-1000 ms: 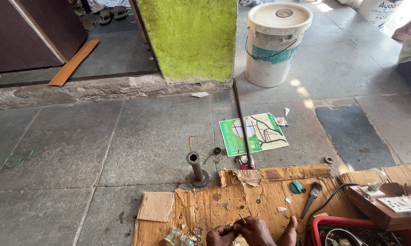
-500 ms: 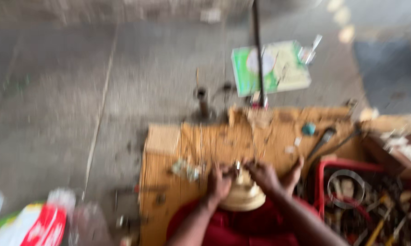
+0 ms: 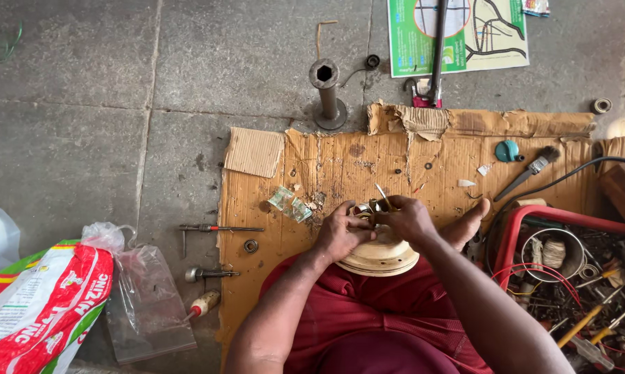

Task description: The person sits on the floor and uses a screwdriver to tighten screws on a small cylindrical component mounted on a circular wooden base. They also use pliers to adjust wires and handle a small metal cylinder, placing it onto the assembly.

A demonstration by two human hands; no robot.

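My left hand and my right hand meet over a round cream-coloured housing that rests in my lap on red cloth. Both hands close on a small metal part at the housing's top edge. A thin metal rod sticks up between the fingers of my right hand. My bare foot lies to the right of the hands. Everything sits on a torn sheet of brown cardboard spread over the stone floor.
A metal tube on a round base stands beyond the cardboard, with a long rod across a printed sheet. A screwdriver and plastic bags lie left. A red crate of tools stands right, a brush near it.
The view has tilted down from the floor ahead to my lap. My hands now show fully, closed on the part atop the round housing.
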